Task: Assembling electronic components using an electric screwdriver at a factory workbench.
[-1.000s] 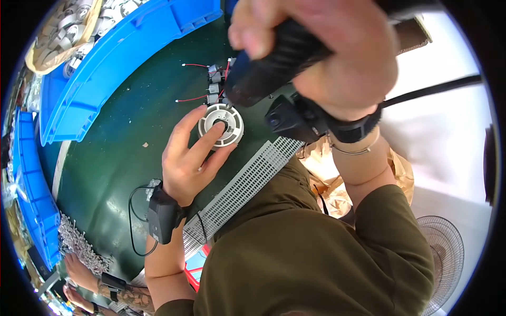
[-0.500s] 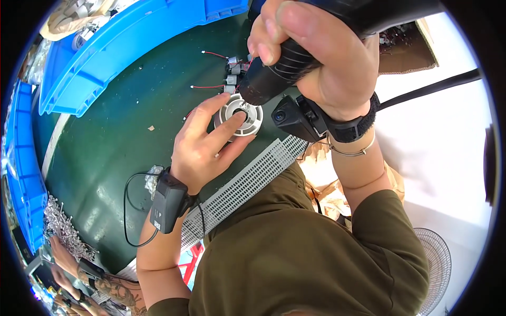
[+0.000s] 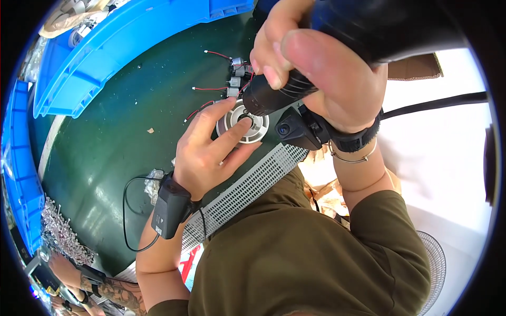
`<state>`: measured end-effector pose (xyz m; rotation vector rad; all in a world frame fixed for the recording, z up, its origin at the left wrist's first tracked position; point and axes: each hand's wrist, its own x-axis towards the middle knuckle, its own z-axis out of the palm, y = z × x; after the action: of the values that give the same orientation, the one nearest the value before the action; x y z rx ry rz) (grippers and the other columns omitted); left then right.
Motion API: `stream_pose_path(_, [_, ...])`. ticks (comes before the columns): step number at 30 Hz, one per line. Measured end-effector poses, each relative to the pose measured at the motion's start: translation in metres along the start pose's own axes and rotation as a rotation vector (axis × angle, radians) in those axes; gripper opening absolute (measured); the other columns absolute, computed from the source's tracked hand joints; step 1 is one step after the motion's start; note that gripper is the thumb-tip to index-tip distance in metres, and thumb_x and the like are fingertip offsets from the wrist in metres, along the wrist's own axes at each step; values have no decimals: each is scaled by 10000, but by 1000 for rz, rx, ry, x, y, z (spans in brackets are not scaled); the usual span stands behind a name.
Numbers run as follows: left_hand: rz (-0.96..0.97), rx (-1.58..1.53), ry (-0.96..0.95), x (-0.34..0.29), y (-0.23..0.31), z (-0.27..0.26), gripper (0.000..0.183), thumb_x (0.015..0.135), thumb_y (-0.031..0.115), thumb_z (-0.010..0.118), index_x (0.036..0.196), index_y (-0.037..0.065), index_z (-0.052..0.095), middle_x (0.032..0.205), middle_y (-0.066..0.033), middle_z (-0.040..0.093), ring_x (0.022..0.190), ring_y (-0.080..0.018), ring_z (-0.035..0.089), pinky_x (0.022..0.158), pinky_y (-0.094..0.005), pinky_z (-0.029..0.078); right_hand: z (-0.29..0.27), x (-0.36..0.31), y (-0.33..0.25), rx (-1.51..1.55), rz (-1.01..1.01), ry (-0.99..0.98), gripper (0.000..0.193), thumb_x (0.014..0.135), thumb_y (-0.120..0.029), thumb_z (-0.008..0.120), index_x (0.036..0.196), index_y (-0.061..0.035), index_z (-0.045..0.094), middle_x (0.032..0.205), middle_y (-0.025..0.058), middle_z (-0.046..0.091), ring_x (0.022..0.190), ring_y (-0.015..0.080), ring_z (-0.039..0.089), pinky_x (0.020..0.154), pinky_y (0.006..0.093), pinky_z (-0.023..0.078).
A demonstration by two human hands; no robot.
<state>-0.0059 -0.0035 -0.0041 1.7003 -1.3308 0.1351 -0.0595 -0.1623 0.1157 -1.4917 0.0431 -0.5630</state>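
A black power screwdriver [image 3: 276,95] is gripped in my right hand [image 3: 329,68], thumb along its body. It slants down to the left, with its tip at a white round plastic housing [image 3: 262,130]. My left hand [image 3: 205,150] steadies this housing on the green work surface [image 3: 142,100]. One finger presses near its dark centre while the others hold its rim. The screwdriver's nose hides part of the housing's far side, so I cannot tell whether its tip touches a screw. Just beyond lie several small motors [image 3: 234,82] with red wires.
A large blue bin [image 3: 132,39] curves along the far left, and another blue bin [image 3: 23,163] stands beside it. Small metallic pieces [image 3: 63,234] are heaped at lower left, near another person's arm [image 3: 118,292]. A grey perforated strip [image 3: 247,181] edges the surface before me.
The housing, my left hand and the screwdriver sit slightly lower and farther right in the picture. My right hand and the screwdriver's body look larger. Both hands keep their holds.
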Motion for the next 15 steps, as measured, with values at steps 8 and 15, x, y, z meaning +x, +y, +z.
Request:
stream_pose_path(8, [12,-21,4,0,2,2,347,601,101,819,905,26,670,1114,-158,564,896,-300,608,717,-359,522,5,-2,-3,-69,-89,-23,315,685,82,667,980,41,565,761,17,588,657,65,549,606,206,425])
stream_pose_path(15, [-241,-260,264,-5,-7,-20,360,612,19,800,944,27,661,1148,-153,582,995,-257,603,820,-344,506,-10,42,0,-75,-643,-142,310,782,-10,667,1061,60,554,762,45,604,636,96,564,578,229,445])
